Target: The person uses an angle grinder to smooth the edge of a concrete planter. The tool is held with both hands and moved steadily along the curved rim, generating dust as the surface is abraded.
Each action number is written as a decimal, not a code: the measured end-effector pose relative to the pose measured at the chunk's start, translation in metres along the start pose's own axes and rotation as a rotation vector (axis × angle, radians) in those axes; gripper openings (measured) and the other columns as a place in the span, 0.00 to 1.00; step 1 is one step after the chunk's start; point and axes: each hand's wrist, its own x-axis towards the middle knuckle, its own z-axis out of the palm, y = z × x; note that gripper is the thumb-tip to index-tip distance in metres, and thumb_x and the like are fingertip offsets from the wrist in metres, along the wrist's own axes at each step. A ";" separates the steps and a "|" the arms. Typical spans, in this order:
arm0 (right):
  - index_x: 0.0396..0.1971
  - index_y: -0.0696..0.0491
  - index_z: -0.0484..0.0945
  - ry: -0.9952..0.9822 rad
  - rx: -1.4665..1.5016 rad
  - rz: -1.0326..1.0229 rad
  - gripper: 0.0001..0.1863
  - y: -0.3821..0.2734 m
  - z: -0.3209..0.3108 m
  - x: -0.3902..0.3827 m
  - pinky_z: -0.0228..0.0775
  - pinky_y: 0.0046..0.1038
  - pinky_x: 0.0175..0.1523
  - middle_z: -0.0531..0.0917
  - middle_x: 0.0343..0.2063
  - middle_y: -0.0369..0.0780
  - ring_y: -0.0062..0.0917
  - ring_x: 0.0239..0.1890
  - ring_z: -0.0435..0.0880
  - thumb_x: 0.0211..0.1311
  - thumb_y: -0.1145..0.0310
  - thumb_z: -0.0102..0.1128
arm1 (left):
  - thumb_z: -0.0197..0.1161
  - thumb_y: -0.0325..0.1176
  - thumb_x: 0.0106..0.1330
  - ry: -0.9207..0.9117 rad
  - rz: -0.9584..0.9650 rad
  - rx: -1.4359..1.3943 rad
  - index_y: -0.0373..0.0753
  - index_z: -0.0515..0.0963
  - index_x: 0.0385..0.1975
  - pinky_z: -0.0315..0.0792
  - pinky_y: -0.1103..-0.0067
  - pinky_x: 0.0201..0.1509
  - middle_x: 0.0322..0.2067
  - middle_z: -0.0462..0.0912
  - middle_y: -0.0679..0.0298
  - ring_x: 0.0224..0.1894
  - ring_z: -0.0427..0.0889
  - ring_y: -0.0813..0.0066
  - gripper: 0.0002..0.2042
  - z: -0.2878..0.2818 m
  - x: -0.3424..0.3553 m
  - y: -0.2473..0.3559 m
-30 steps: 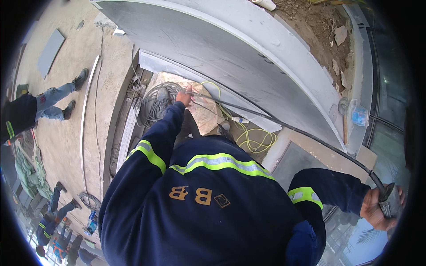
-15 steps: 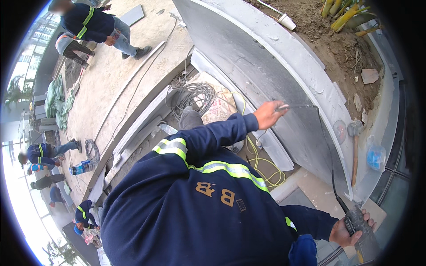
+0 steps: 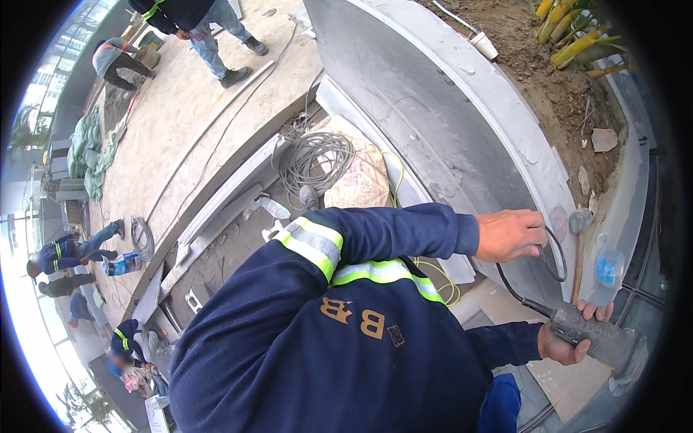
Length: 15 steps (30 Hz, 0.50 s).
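Note:
My right hand [image 3: 567, 339], at the lower right, wraps around the body of a dusty grey angle grinder [image 3: 595, 333]. Its far end lies beside a translucent, blurred shape, so I cannot make out the disc. A black power cord [image 3: 514, 290] runs from the grinder's tail toward my left hand [image 3: 509, 236], which is closed on it in front of the curved grey wall panel. Part of the cord forms a loop to the right of those fingers; its end is hidden. My left arm, in a navy sleeve with a reflective band, stretches across to the right.
A wooden-handled hammer [image 3: 578, 252] leans near a clear container with blue contents [image 3: 608, 268]. Coiled grey cable [image 3: 315, 162] lies by a white sack [image 3: 357, 173]. The curved panel [image 3: 433, 108] borders a soil bed [image 3: 534, 79]. Several people work at the left and upper left.
My left hand has moved right and down along the panel, bringing the cord closer to the grinder. The cord, stretched before, now bends in a loop. The grinder has tilted toward level.

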 end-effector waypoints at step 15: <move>0.51 0.66 0.76 0.407 -0.309 -0.086 0.25 0.078 0.168 0.006 0.72 0.43 0.61 0.82 0.45 0.52 0.41 0.52 0.81 0.56 0.67 0.66 | 0.68 0.45 0.62 0.487 -1.998 0.800 0.37 0.86 0.46 0.77 0.65 0.59 0.45 0.87 0.49 0.51 0.86 0.52 0.19 -0.320 -0.654 -0.096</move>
